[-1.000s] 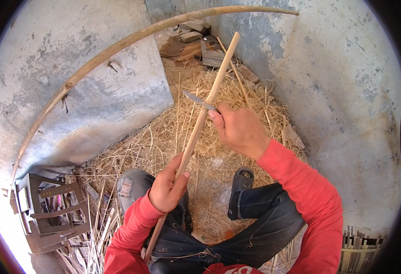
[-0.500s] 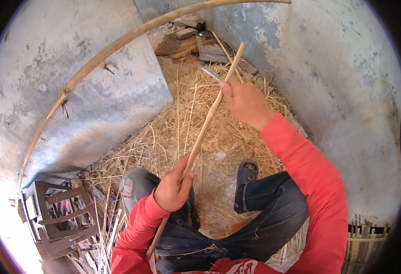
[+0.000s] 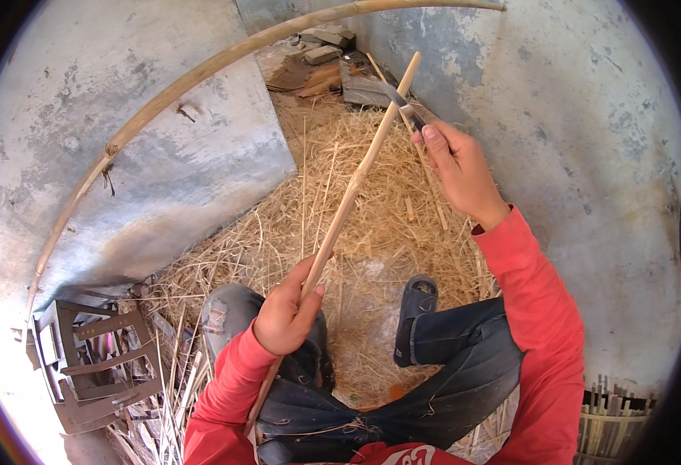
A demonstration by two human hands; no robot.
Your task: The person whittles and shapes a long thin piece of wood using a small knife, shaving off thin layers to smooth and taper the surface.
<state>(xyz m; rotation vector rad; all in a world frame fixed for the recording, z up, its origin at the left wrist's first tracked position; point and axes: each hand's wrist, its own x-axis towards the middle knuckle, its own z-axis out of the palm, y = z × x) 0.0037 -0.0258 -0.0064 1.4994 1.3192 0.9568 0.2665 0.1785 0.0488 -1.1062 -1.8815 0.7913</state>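
A long, light brown wooden stick (image 3: 360,172), perhaps bamboo, slants from my lap up toward the far corner. Around its lower half wraps my left hand (image 3: 287,310), thumb on the near side. My right hand (image 3: 460,167) is closed on the dark handle of a knife (image 3: 396,98), right of the stick's far part. The narrow metal blade lies across the stick a little below its tip. The stick's lower end passes beside my left forearm.
Pale shavings (image 3: 387,209) cover the floor between the walls. A curved bamboo pole (image 3: 193,76) arches over the left side. A brown broken frame (image 3: 108,360) stands lower left, a basket of upright strips (image 3: 615,422) lower right. Bricks (image 3: 325,54) lie in the far corner.
My right hand has moved right and slightly nearer, and the knife blade now crosses the stick near its tip. My left hand keeps its hold, with the stick's far end slightly raised.
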